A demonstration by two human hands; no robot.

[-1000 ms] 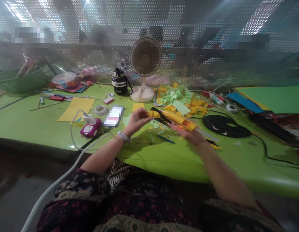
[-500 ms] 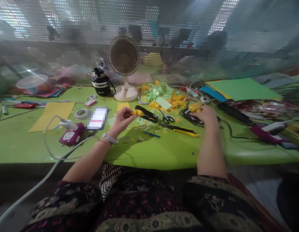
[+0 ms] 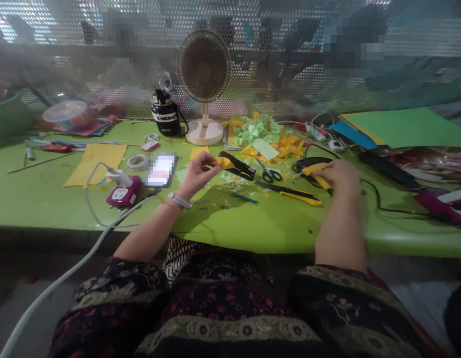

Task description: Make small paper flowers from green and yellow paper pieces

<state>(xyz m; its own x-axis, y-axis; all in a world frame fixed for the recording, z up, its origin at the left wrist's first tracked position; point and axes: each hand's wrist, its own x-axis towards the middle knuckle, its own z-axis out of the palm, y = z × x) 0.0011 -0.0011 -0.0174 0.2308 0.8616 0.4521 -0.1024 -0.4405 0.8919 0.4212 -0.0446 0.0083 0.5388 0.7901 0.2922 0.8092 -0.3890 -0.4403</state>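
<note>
as left fingers (image 3: 207, 160) pinch paper (image 3: 223, 162) — right hand (image 3: 340, 177) grips glue gun (image 3: 313, 170)

The folded yellow paper (image 3: 223, 162) pinched in the left fingers (image 3: 205, 161) looks thin and matt. Under the right fingers (image 3: 323, 174), the glue gun (image 3: 312, 170) is smooth, glossy yellow plastic. Between both sets of fingers, the scissors (image 3: 270, 174) show bright metal blades and black plastic loops, and the utility knife (image 3: 301, 198) has a smooth yellow-and-black plastic body. Below the fingers, the green counter (image 3: 252, 223) has a smooth, glossy surface.
</note>
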